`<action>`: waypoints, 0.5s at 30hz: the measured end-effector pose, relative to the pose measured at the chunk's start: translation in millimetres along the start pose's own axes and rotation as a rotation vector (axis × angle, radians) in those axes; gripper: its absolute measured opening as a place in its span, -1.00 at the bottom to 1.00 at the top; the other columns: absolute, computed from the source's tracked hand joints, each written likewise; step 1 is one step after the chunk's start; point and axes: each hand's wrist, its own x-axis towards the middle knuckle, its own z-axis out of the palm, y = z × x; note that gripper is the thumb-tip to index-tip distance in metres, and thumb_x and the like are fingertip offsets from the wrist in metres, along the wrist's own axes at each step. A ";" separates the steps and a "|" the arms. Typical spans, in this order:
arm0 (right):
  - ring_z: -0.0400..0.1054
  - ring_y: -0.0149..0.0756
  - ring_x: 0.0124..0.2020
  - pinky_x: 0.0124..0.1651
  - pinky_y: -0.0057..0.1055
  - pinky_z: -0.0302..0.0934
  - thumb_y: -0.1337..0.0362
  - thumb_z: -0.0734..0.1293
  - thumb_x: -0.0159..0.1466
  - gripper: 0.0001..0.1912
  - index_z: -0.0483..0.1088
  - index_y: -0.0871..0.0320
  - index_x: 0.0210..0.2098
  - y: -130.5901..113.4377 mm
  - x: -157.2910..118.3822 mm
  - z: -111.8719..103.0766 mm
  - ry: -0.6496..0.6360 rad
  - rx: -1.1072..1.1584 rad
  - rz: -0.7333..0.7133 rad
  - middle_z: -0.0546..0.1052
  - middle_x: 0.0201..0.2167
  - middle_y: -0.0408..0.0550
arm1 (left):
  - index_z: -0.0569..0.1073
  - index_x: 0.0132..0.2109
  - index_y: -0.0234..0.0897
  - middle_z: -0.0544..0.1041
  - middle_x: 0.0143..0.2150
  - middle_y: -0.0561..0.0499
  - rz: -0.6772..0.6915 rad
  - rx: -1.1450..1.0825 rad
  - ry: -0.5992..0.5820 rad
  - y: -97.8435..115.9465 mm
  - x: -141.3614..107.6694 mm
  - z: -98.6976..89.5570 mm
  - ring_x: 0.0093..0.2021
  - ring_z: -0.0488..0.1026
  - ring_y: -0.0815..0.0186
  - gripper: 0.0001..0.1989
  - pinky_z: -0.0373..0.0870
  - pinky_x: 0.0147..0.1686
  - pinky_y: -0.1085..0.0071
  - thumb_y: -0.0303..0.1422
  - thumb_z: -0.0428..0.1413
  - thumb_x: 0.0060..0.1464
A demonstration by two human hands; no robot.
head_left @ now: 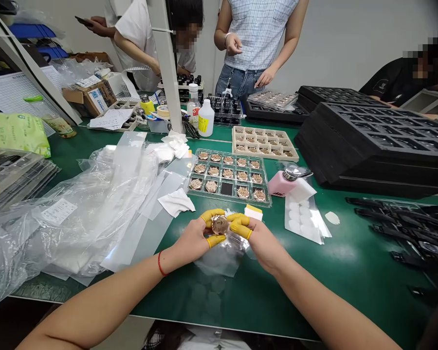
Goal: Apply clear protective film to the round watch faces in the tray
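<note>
My left hand (195,238), with yellow finger cots, grips a round rose-gold watch case (219,225) by its edge, its face toward me. My right hand (260,238) is beside the case's right edge. Its yellow-capped fingers are pinched together, and what they hold, if anything, is too small to tell. Below both hands lies clear plastic film (219,265). Just beyond them, a clear tray (229,200) holds several similar watch cases, and one front-row compartment shows only its dark bottom. A yellow-and-white block (253,213) sits behind my right fingers.
Plastic bags (95,218) spread across the left. A pink pump bottle (282,183) and sheets of round stickers (302,218) stand right of the tray. Black trays (383,146) and watch straps (405,228) fill the right. A beige tray (264,143) lies behind; other people stand across the table.
</note>
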 end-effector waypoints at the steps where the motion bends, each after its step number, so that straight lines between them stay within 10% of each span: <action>1: 0.29 -0.23 -0.19 -0.08 -0.30 0.11 0.09 0.39 0.02 -0.76 0.42 0.13 -0.43 0.2 -0.2 2.8 -0.019 0.033 0.016 0.47 -0.35 -0.10 | 0.29 0.10 -0.20 0.48 -0.01 -0.06 0.010 0.015 -0.007 1.4 -1.1 1.6 -0.10 0.49 0.23 -0.50 0.46 -0.11 0.34 -0.35 0.19 -0.01; 15: 0.23 -0.35 -0.29 -0.17 -0.39 0.09 0.18 0.36 0.08 -0.83 0.40 0.16 -0.49 9.0 -0.6 8.2 0.010 0.065 -0.013 0.43 -0.37 -0.14 | 0.30 0.09 -0.19 0.50 -0.03 -0.03 0.067 0.076 -0.021 2.5 -4.7 4.9 -0.10 0.51 0.25 -0.56 0.46 -0.08 0.35 -0.34 0.16 0.04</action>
